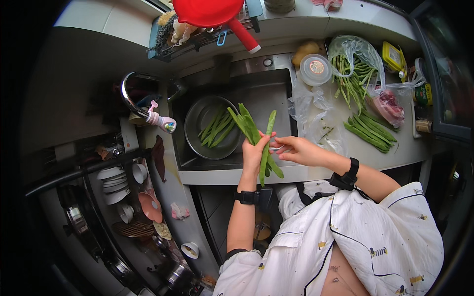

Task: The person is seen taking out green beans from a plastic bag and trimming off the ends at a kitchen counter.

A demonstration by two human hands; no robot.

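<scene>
My left hand (pixel 254 150) grips a bunch of flat green beans (pixel 249 125) over the sink's front edge. One bean (pixel 271 124) stands apart from the bunch, under my left thumb. Just to the right, my right hand (pixel 298 150) has a thin white object (pixel 276 148) at its fingertips; its kind is too small to make out. Several more beans (pixel 218 127) lie in a round metal basin (pixel 189 138) inside the sink (pixel 272 83). On the counter at right lies a row of flat beans (pixel 370 131), below a plastic bag of green beans (pixel 353 70).
Bagged raw meat (pixel 389 107), a lidded plastic tub (pixel 316 70) and a potato (pixel 306 51) stand on the right counter. Scraps lie on a plastic bag (pixel 324 133). A faucet (pixel 129 92) rises at left. A red pan (pixel 209 11) overhangs the back. Dishes (pixel 114 185) fill a rack.
</scene>
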